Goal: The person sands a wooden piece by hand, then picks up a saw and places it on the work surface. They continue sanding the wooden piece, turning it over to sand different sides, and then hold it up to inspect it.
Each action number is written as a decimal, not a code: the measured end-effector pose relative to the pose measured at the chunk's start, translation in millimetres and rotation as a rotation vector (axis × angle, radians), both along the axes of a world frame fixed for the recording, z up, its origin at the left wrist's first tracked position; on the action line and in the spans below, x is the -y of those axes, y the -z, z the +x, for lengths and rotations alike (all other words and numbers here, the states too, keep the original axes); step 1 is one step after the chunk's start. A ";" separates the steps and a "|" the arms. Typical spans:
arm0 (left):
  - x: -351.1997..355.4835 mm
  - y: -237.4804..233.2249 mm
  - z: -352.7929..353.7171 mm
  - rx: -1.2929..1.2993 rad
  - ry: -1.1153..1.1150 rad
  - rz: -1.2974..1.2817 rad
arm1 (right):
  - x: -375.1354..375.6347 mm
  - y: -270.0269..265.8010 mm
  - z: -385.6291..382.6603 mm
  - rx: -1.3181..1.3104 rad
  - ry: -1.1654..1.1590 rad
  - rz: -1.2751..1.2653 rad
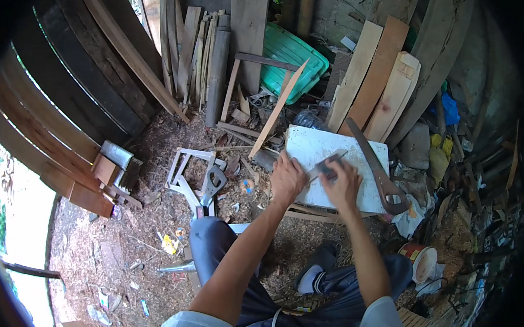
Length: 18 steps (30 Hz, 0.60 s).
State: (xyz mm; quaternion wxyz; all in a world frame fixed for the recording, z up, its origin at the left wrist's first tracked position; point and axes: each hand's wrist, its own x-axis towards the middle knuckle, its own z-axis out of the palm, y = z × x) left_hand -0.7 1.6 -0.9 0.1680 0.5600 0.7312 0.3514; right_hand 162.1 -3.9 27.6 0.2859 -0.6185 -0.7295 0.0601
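A white board [308, 143] lies flat in front of me as a work surface. My left hand [288, 178] is at its left edge with the fingers curled down; what they hold, if anything, is hidden. My right hand [341, 186] is closed around a small dark tool with a flat, greyish edge [330, 160], over the middle of the board. A narrow light piece [314, 174] shows between the two hands. Along the board's right side rests a handsaw [377, 167], its handle toward me.
A long thin wooden strip [283, 104] slants up beyond the board. Planks [357, 71] lean at the back right, near a green plastic crate [295, 60]. Another handsaw [214, 183] and wooden frame pieces [183, 167] lie left. A bucket [421, 262] stands right.
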 end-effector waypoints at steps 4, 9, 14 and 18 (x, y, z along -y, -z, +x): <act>1.2 -0.2 1.5 0.017 -0.004 0.008 | -59.0 -9.4 24.7 0.026 0.193 -0.051; 1.4 -4.5 2.0 0.020 0.000 0.006 | -37.3 2.3 8.6 0.087 0.129 0.008; -9.7 33.7 -2.1 -0.206 0.080 0.074 | 22.0 3.5 -8.9 0.061 -0.093 0.108; 0.9 3.1 1.3 0.035 -0.009 0.078 | -27.3 6.2 8.0 0.074 0.052 0.096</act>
